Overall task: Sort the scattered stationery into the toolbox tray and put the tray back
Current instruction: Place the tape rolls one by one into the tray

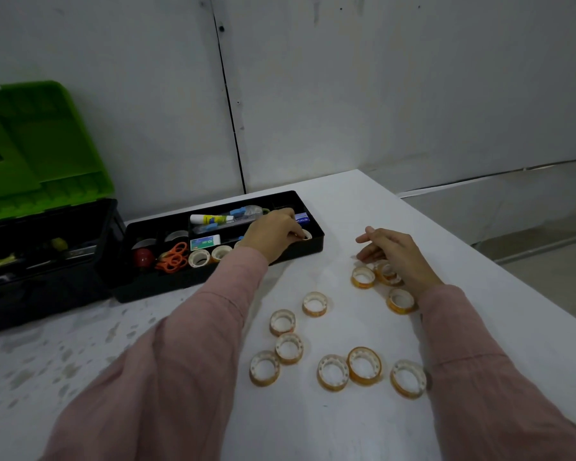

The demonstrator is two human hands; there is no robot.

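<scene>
Tape roll [307, 233] is pinched in my left hand [273, 235] at the right end of the tray [316, 245], my right hand [396, 254] loose-fingered over scattered rolls [363, 277].

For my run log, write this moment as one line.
left hand: holds tape roll inside tray | right hand: open, above loose tape rolls on table | sorting: unfinished

The black tray [180, 284] is sitting on the worktop [346, 201] just beside the open green-lidded toolbox [47, 261], holding orange scissors [173, 257], glue [210, 219] and several tape rolls [198, 258]. The left hand [273, 232] is pinching one at its right end. Loose rolls [314, 304] are lying scattered nearby.
</scene>
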